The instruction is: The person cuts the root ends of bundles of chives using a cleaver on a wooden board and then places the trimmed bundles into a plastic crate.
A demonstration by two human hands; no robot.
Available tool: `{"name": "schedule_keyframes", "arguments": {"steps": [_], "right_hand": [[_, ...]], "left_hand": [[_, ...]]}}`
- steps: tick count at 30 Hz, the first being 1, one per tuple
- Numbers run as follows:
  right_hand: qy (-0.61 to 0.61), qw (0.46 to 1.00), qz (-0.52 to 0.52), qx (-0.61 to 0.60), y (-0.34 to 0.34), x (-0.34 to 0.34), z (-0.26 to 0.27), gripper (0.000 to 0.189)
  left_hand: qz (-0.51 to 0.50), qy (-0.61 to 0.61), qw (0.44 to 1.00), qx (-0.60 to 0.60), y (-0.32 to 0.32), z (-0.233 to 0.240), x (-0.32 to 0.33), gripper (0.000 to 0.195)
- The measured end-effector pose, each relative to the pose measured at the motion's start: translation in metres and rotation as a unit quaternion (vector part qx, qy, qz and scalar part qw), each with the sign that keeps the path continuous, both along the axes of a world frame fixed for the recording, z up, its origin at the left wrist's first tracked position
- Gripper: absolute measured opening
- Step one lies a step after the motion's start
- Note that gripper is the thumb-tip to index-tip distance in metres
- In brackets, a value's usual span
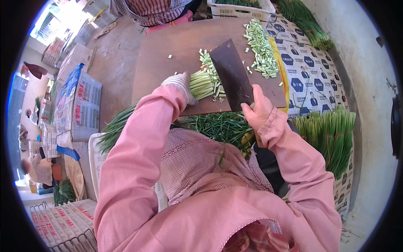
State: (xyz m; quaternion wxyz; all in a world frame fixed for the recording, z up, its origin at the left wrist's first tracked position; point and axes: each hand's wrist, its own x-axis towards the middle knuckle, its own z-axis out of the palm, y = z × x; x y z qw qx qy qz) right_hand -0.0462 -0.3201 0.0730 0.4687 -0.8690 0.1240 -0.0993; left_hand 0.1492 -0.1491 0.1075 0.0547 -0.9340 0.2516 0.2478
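My left hand [181, 84], in a striped glove, grips a bundle of long green stalks [201, 83] on a brown cutting board [176, 41]. The bundle's leafy ends trail back under my left forearm, past the board's near edge. A wide dark cleaver [231, 74] is in my right hand [258, 105], its blade just right of the bundle's cut ends. Short cut stalk pieces [208, 63] lie between bundle and blade. A longer heap of cut pieces [259, 50] lies along the board's right side.
Loose green leaves [220, 127] fill the space below the board, before my apron. Tied bundles of green stalks [330, 138] stand at right against a printed sheet [310, 72]. Another person's striped apron [148, 11] is across the board. White plastic crates [86, 104] stand at left.
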Motion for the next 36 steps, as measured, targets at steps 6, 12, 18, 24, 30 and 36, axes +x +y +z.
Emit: {"name": "schedule_keyframes", "arguments": {"steps": [6, 12, 18, 24, 30, 36], "right_hand": [[0.043, 0.993, 0.067, -0.082, 0.012, 0.004, 0.023, 0.038], [0.058, 0.986, 0.094, -0.125, 0.023, 0.000, 0.036, 0.034], [0.097, 0.975, 0.109, -0.168, 0.024, 0.003, 0.040, 0.029], [0.107, 0.970, 0.102, -0.194, 0.032, 0.007, 0.044, 0.031], [0.149, 0.958, 0.089, -0.226, 0.041, 0.005, 0.054, 0.033], [0.198, 0.938, 0.094, -0.268, 0.042, 0.020, 0.063, 0.036]], "left_hand": [[0.013, 0.036, 0.999, -0.012, 0.001, -0.020, 0.016, 0.085], [0.012, 0.034, 0.999, -0.032, 0.004, -0.015, 0.007, 0.075], [0.005, 0.032, 0.998, -0.048, 0.009, -0.014, 0.008, 0.074], [-0.002, 0.049, 0.997, -0.054, 0.010, -0.009, 0.007, 0.076], [-0.005, 0.056, 0.997, -0.048, 0.014, -0.010, 0.011, 0.077], [-0.013, 0.065, 0.997, -0.044, 0.011, -0.011, 0.015, 0.076]]}}
